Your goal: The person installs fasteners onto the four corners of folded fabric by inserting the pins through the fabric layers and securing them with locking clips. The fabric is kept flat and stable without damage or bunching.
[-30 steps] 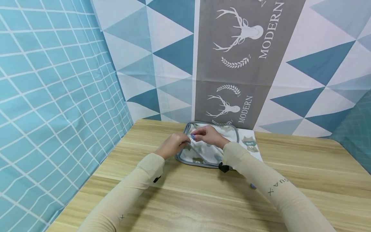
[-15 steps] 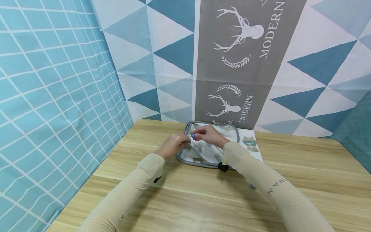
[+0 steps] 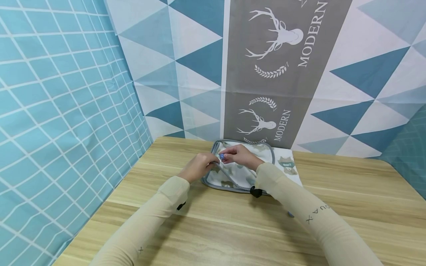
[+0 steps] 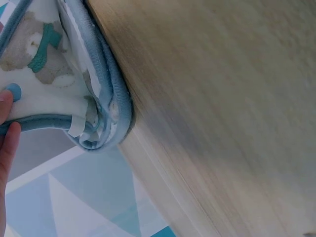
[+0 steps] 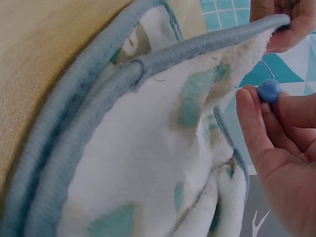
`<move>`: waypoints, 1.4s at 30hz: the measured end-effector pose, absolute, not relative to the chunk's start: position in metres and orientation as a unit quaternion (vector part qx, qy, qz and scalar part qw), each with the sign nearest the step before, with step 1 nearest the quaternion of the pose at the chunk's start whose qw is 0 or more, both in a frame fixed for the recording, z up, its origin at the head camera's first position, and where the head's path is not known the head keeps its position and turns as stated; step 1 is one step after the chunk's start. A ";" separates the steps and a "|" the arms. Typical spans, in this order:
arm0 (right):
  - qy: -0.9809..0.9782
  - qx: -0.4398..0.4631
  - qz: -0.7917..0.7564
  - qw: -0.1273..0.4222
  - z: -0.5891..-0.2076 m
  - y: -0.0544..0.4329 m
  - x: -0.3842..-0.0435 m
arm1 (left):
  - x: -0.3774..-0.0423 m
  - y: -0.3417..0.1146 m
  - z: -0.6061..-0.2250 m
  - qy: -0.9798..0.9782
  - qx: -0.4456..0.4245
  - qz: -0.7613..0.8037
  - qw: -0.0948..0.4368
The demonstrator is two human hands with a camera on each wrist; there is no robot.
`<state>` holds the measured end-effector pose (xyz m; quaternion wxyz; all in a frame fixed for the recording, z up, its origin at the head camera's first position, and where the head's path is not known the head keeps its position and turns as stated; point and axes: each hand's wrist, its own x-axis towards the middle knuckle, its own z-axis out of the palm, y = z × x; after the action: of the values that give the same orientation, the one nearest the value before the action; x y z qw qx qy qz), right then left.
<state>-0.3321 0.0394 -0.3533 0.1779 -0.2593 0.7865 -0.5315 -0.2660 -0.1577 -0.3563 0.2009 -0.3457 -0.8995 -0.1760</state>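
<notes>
Head view shows a folded, grey-edged white cloth [image 3: 237, 174] on the far part of the counter [image 3: 213, 232], near the patterned backdrop [image 3: 199, 81]. The left hand [image 3: 198, 166] pinches the cloth's edge in its fingers, lifting that corner. Just beside it, the right hand [image 3: 242, 156] grasps a small blue knob [image 5: 269, 90] between thumb and fingers, above the cloth. Another blue piece [image 3: 290, 214] lies on the counter, partly hidden by the right sleeve [image 3: 303, 201].
</notes>
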 end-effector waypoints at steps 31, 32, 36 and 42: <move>0.792 -0.254 -0.526 0.178 -0.357 0.037 -0.332 | -0.268 -0.160 -0.359 -0.886 -0.373 -0.172 0.215; 0.791 -0.252 -0.528 0.179 -0.357 0.036 -0.332 | -0.268 -0.159 -0.359 -0.887 -0.371 -0.172 0.214; 0.792 -0.250 -0.528 0.178 -0.358 0.036 -0.333 | -0.267 -0.159 -0.359 -0.890 -0.366 -0.171 0.211; 0.797 -0.249 -0.522 0.176 -0.359 0.035 -0.333 | -0.267 -0.159 -0.360 -0.892 -0.364 -0.172 0.205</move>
<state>-0.3330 0.0355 -0.3585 0.1755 -0.2486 0.7968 -0.5220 -0.2667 -0.1594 -0.3596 0.2051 -0.3635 -0.8923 -0.1720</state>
